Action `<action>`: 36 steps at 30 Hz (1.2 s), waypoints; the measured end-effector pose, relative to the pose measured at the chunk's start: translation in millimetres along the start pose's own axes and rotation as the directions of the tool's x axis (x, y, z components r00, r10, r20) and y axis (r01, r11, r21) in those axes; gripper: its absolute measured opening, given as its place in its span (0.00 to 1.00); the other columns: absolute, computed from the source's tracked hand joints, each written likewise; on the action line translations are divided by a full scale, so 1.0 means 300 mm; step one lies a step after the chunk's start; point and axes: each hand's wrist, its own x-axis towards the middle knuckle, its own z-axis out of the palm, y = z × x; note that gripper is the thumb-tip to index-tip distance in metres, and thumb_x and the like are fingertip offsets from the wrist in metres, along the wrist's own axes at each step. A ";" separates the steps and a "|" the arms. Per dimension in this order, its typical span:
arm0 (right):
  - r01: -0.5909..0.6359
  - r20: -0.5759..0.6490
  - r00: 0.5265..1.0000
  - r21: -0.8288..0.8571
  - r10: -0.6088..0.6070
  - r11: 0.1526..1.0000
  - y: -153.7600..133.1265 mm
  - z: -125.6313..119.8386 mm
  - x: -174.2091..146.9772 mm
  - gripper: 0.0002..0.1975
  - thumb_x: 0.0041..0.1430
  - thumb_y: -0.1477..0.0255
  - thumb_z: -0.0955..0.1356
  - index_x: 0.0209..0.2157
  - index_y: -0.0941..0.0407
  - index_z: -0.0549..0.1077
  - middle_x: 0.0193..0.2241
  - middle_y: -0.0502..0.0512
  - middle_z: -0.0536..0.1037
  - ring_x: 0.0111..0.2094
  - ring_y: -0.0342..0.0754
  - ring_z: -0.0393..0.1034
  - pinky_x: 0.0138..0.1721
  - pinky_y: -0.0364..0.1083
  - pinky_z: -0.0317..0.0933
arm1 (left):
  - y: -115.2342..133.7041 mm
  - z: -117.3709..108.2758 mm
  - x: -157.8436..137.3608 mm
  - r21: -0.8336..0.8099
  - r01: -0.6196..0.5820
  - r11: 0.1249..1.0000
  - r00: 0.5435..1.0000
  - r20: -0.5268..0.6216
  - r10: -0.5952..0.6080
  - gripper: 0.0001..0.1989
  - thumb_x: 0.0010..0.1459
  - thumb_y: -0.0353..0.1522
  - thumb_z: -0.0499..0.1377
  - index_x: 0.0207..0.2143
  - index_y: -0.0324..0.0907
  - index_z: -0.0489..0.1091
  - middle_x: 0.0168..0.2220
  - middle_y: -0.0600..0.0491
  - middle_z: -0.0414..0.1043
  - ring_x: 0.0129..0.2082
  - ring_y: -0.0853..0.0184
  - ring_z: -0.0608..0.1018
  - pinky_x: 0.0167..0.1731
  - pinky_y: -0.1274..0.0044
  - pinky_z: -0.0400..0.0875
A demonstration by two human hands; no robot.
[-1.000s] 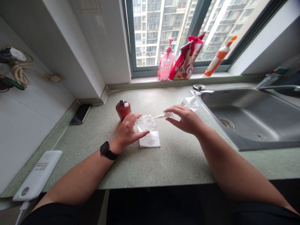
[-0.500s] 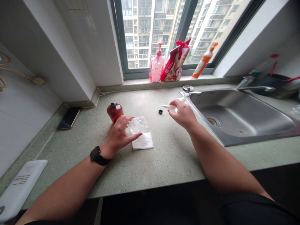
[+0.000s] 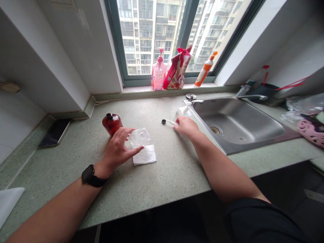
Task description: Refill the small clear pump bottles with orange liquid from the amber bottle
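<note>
My left hand [image 3: 118,146], with a black watch on its wrist, rests on the counter with thumb and fingers spread. It lies in front of a reddish-brown bottle [image 3: 112,125] with an uncapped neck, hiding part of its lower side. Between and beyond its fingertips lies a clear plastic piece [image 3: 141,136], overlapping a folded white tissue [image 3: 145,155]. My right hand [image 3: 186,126] is closed around a slim white tapered stick [image 3: 172,123], its tip pointing left. Just beyond that tip sits a small black cap [image 3: 163,121].
Behind my right hand are a clear-and-white item [image 3: 182,111] and a round metal drain piece [image 3: 190,97]. A steel sink [image 3: 243,118] fills the right side. A phone [image 3: 55,132] lies at left. A pink pump bottle [image 3: 159,72], red bag [image 3: 178,69] and orange-white bottle [image 3: 204,71] line the sill.
My right hand has lowered toward the counter, bringing the white stick's tip close to the black cap. The left hand keeps its pose. The whole view has shifted rightward.
</note>
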 end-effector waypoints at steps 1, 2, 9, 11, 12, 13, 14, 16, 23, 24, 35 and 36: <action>0.001 0.001 1.000 -0.004 -0.001 1.000 0.002 0.003 0.001 0.11 0.60 0.65 0.75 0.43 0.53 0.78 0.43 0.62 0.84 0.41 0.57 0.78 0.35 0.50 0.65 | 0.000 0.000 0.000 -0.003 0.001 1.000 1.000 0.001 -0.001 0.31 0.60 0.46 0.73 0.60 0.47 0.69 0.52 0.46 0.74 0.47 0.56 0.81 0.43 0.64 0.86; 0.002 0.002 1.000 -0.007 -0.002 1.000 0.004 0.006 0.002 0.12 0.59 0.65 0.75 0.43 0.53 0.78 0.43 0.63 0.84 0.40 0.57 0.79 0.36 0.50 0.65 | 0.001 0.000 0.001 -0.006 0.002 1.000 1.000 0.001 -0.002 0.31 0.60 0.46 0.73 0.60 0.47 0.69 0.52 0.46 0.74 0.47 0.56 0.81 0.43 0.64 0.86; 0.019 -0.001 1.000 -0.015 -0.019 1.000 0.011 0.025 0.012 0.12 0.59 0.66 0.76 0.43 0.53 0.78 0.42 0.62 0.85 0.42 0.57 0.79 0.37 0.50 0.66 | 0.003 0.000 0.002 -0.006 -0.002 1.000 1.000 -0.002 0.002 0.31 0.60 0.46 0.72 0.60 0.46 0.69 0.52 0.46 0.74 0.45 0.58 0.81 0.45 0.63 0.85; 0.022 -0.005 1.000 -0.013 -0.022 1.000 0.014 0.029 0.016 0.13 0.58 0.65 0.76 0.43 0.53 0.78 0.42 0.62 0.85 0.42 0.58 0.79 0.37 0.50 0.66 | 0.003 0.000 0.003 -0.003 -0.008 1.000 1.000 -0.006 0.008 0.31 0.60 0.46 0.73 0.60 0.47 0.69 0.51 0.47 0.74 0.44 0.58 0.81 0.45 0.63 0.85; 0.025 -0.008 1.000 -0.010 -0.025 1.000 0.017 0.032 0.018 0.13 0.58 0.65 0.77 0.44 0.53 0.78 0.43 0.62 0.85 0.42 0.58 0.79 0.37 0.50 0.66 | 0.003 -0.001 0.003 -0.002 -0.011 1.000 1.000 -0.007 0.011 0.31 0.60 0.46 0.73 0.60 0.47 0.69 0.51 0.47 0.74 0.44 0.58 0.81 0.45 0.62 0.85; 0.029 -0.012 1.000 -0.006 -0.029 1.000 0.019 0.034 0.021 0.14 0.58 0.65 0.77 0.44 0.53 0.79 0.43 0.62 0.85 0.42 0.58 0.79 0.37 0.50 0.66 | 0.003 -0.001 0.003 0.001 -0.012 1.000 1.000 -0.007 0.012 0.31 0.60 0.46 0.73 0.60 0.47 0.69 0.51 0.47 0.74 0.44 0.58 0.81 0.45 0.62 0.85; 0.034 -0.017 0.999 -0.002 -0.034 0.999 0.022 0.037 0.023 0.15 0.57 0.64 0.77 0.45 0.53 0.79 0.44 0.61 0.85 0.42 0.57 0.80 0.37 0.50 0.67 | 0.003 -0.001 0.003 0.003 -0.012 1.000 1.000 -0.006 0.012 0.31 0.60 0.46 0.73 0.60 0.46 0.69 0.51 0.46 0.74 0.45 0.57 0.81 0.46 0.62 0.84; 0.047 -0.025 0.999 0.011 -0.047 0.999 0.028 0.043 0.027 0.17 0.56 0.64 0.77 0.46 0.52 0.79 0.45 0.61 0.85 0.43 0.57 0.80 0.37 0.49 0.68 | 0.003 -0.001 0.002 0.005 -0.006 1.000 1.000 -0.002 0.006 0.30 0.60 0.46 0.72 0.59 0.46 0.69 0.51 0.46 0.74 0.45 0.57 0.81 0.46 0.61 0.84; 0.090 -0.013 0.996 0.056 -0.089 0.994 0.036 0.043 0.022 0.21 0.55 0.61 0.78 0.49 0.52 0.79 0.49 0.61 0.85 0.46 0.58 0.80 0.41 0.51 0.70 | 0.003 -0.002 0.002 -0.012 -0.001 1.000 1.000 0.006 0.001 0.30 0.60 0.45 0.73 0.59 0.46 0.69 0.51 0.45 0.74 0.48 0.55 0.81 0.45 0.61 0.84; 0.092 -0.010 0.996 0.060 -0.092 0.994 0.034 0.036 0.018 0.22 0.57 0.60 0.78 0.51 0.53 0.79 0.49 0.61 0.85 0.47 0.59 0.80 0.42 0.52 0.71 | 0.003 -0.002 0.002 -0.013 -0.002 1.000 1.000 0.006 0.002 0.30 0.60 0.45 0.72 0.59 0.46 0.69 0.51 0.45 0.74 0.48 0.55 0.81 0.45 0.61 0.84; 0.553 -0.285 0.820 0.614 -0.496 0.562 -0.075 0.016 -0.058 0.25 0.66 0.66 0.70 0.63 0.52 0.71 0.56 0.62 0.81 0.59 0.55 0.77 0.63 0.61 0.71 | 0.004 0.008 0.001 -0.088 0.028 0.996 0.999 -0.017 -0.030 0.32 0.59 0.48 0.73 0.60 0.46 0.69 0.51 0.46 0.74 0.47 0.58 0.82 0.44 0.66 0.85; 0.561 -0.244 0.783 0.674 -0.572 0.481 -0.092 0.029 -0.072 0.29 0.66 0.65 0.71 0.66 0.50 0.68 0.61 0.62 0.79 0.63 0.55 0.75 0.65 0.62 0.69 | 0.005 0.008 0.002 -0.102 0.032 0.994 0.999 -0.023 -0.035 0.33 0.59 0.48 0.73 0.60 0.46 0.69 0.51 0.46 0.75 0.46 0.58 0.82 0.44 0.66 0.85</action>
